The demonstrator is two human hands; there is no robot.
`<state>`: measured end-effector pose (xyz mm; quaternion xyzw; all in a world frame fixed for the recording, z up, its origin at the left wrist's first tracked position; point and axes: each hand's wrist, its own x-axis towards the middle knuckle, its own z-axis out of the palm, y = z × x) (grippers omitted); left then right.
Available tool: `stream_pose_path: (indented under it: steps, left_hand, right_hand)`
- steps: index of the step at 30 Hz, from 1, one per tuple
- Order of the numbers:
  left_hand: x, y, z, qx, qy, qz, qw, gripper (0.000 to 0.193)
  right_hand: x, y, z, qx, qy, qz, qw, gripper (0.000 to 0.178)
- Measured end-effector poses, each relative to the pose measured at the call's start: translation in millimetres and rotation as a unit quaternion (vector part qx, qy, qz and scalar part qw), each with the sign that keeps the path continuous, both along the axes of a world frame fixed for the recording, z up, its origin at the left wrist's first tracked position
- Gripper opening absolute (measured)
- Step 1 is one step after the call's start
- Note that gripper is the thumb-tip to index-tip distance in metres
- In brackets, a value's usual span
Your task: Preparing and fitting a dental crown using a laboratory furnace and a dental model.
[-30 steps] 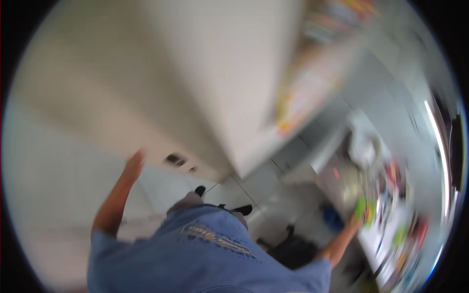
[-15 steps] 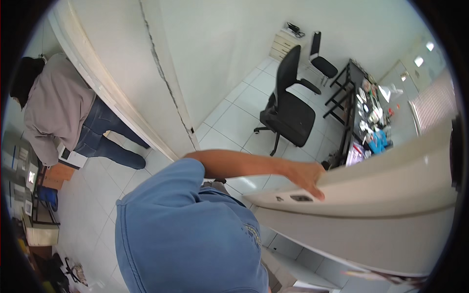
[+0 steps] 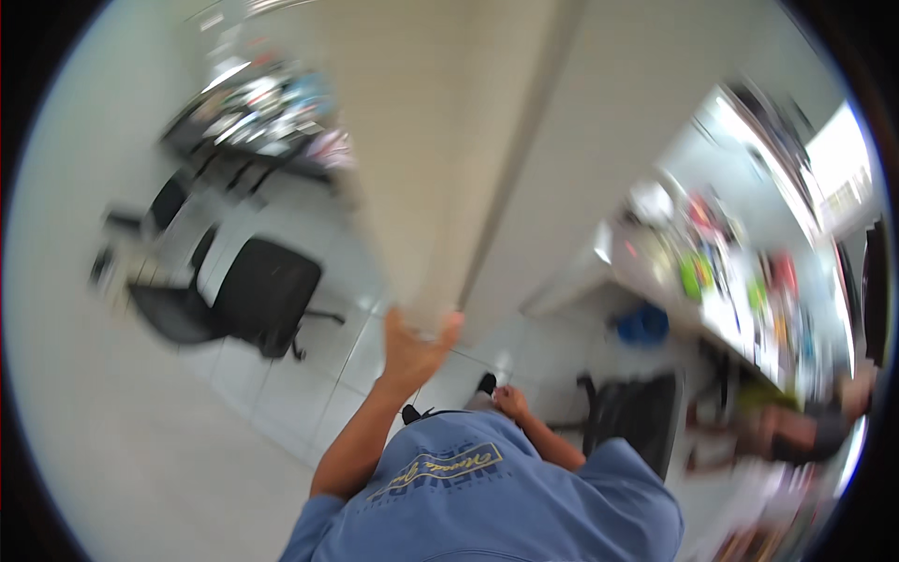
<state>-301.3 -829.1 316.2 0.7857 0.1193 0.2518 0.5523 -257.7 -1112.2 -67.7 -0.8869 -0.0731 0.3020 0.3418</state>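
My left hand (image 3: 413,360) reaches forward and grips the end of a cream door (image 3: 421,197), thumb on one face and fingers on the other. The door stands upright ahead of me, its upper part smeared by motion. Lower and to the right, my right hand (image 3: 510,403) hangs close in front of my body. Its fingers are curled in, and I cannot make out whether anything is inside them.
Left of the door stand a black office chair (image 3: 267,286) and a cluttered dark table (image 3: 215,131). To the right are a long worktop (image 3: 684,290) crowded with items, a blue bin-like object (image 3: 642,324) and another black chair (image 3: 637,417). White floor tiles (image 3: 309,393) lie underfoot.
My view has swung to the right, so the door now stands straight ahead and the person in grey is out of sight. My left hand stays at the door's edge; my right hand has come into view.
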Motion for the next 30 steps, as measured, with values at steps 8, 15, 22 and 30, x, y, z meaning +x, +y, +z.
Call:
stream_pose_path:
  steps: [8, 15, 22, 30]
  left_hand:
    - [10.7, 2.6, -8.5, -0.024, -0.113, -0.058, 0.992, 0.011]
    - [4.9, 18.0, -21.1, 0.027, -0.112, -0.12, 0.986, 0.022]
    - [15.0, 41.5, -18.9, 0.054, -0.13, -0.19, 0.972, 0.033]
    - [1.3, 169.9, 121.0, 0.127, -0.367, -0.397, 0.831, 0.025]
  right_hand:
    - [-79.9, -31.0, -3.6, 0.029, 0.139, -0.367, 0.919, 0.021]
    - [-101.0, -12.6, -30.4, -0.098, 0.131, -0.27, 0.949, 0.029]
    - [-9.7, 51.0, 3.8, -0.024, 0.11, -0.217, 0.97, 0.031]
    - [-25.1, 144.7, 19.2, 0.01, -0.051, -0.057, 0.997, 0.038]
